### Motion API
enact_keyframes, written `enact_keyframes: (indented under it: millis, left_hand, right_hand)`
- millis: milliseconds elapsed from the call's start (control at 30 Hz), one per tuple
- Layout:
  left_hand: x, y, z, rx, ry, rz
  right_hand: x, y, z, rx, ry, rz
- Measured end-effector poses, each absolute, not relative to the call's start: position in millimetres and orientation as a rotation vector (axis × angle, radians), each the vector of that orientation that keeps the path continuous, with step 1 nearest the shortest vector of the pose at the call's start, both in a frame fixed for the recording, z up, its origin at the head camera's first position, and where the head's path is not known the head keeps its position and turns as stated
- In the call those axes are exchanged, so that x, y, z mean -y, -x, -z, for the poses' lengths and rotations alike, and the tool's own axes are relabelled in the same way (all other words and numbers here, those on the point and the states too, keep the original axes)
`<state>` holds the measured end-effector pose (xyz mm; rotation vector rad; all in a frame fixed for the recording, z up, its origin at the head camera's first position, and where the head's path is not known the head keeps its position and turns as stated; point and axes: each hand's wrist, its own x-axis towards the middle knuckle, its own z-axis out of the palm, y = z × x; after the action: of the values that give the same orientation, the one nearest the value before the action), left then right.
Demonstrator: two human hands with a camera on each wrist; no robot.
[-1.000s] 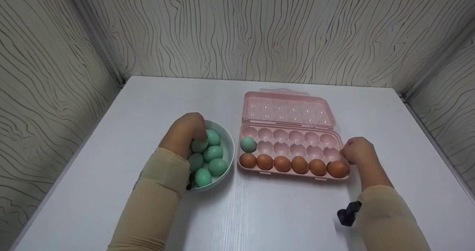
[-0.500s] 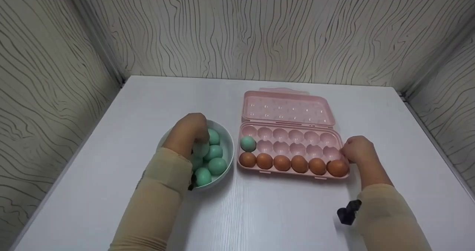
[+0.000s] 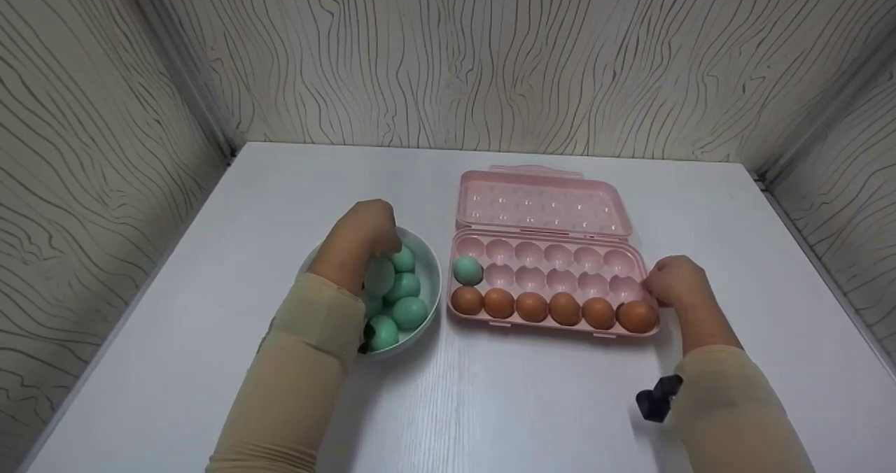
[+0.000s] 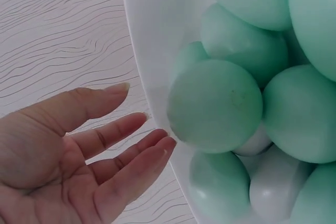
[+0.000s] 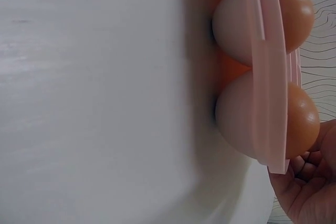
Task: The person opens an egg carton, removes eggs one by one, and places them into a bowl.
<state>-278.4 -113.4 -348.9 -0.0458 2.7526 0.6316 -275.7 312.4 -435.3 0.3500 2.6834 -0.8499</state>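
The pale green egg (image 4: 215, 106) lies inside the bowl (image 3: 431, 266), atop others, just beside the left hand's (image 3: 362, 238) fingertips; whether they touch it I cannot tell. It looks nearly round, so its long axis is unclear. That hand, much the nearer, reaches over the bowl's far side, its grip wide and holding nothing, thumb apart from the straight fingers. The right hand (image 3: 677, 280) is well right of the bowl, pinching the outer end of the pink carton (image 3: 560, 257). Compared with half a second ago, the left hand sits slightly farther toward the bowl's far rim; the carton is unmoved.
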Motion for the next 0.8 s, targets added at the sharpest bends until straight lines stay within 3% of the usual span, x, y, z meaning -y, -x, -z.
enact_keyframes:
  millis: [800]
  left_hand:
    - [51, 283, 349, -2.803, -0.086, -0.685]
  right_hand:
    - [-314, 276, 437, -2.676, -0.357, 0.83]
